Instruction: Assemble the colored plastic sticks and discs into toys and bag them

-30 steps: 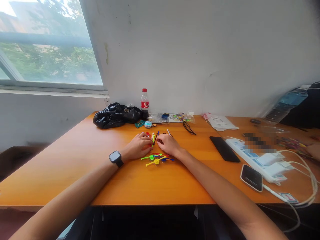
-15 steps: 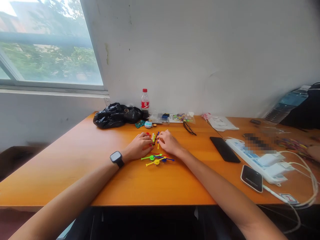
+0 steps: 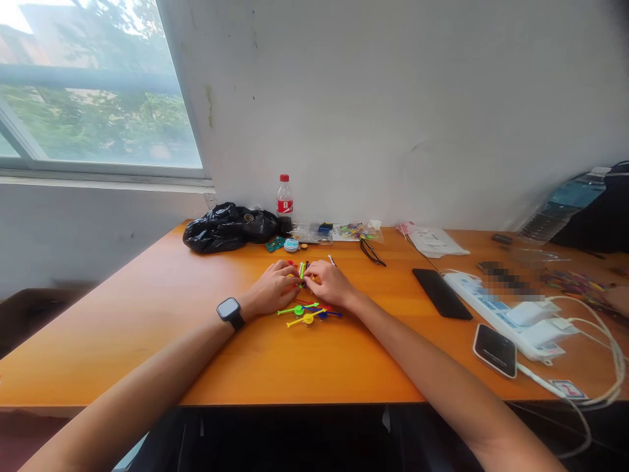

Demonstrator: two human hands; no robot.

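My left hand [image 3: 278, 283], with a dark watch [image 3: 229, 311] on its wrist, rests on the table, fingers curled against a small cluster of coloured plastic arrow spinners [image 3: 301, 269]. From the other side my right hand [image 3: 328, 283] meets it, thumb and fingers pinched at the same cluster. Most of those pieces are hidden by the fingers. A dark, white-tipped piece [image 3: 332, 260] pokes out behind my right hand. Just in front of both hands lie more arrow spinners: a green one [image 3: 298, 310], a yellow one [image 3: 307, 319] and a blue one [image 3: 323, 315], overlapping.
Along the wall stand a black plastic bag [image 3: 228, 227], a cola bottle [image 3: 284, 204], a round tin [image 3: 291, 245] and a bag of coloured pieces [image 3: 358, 231]. To the right are a black phone [image 3: 441, 294], a power strip [image 3: 484, 308] with cables, and another phone [image 3: 495, 351].
My right hand has shifted slightly left, its fingertips closing in on the arrow cluster beside my left hand. A white-tipped piece now shows behind it. My left hand has barely moved.
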